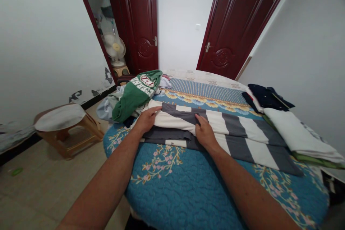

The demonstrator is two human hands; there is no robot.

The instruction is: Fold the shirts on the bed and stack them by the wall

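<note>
A striped garment in grey and cream lies stretched across the table in a long folded strip; its exact kind is hard to tell. My left hand grips its left end, thumb on top, with part of the fingers hidden. Farther right, my right hand pinches the near layer of the same cloth around its middle. Between the two hands the fabric is slightly raised and wrinkled, and a grey layer shows beneath. The garment's right end rests flat.
A heap with a green printed shirt sits at the table's left. To the right are folded white cloth and dark blue clothes. A blue floral quilted cover spreads over the table. A stool stands left.
</note>
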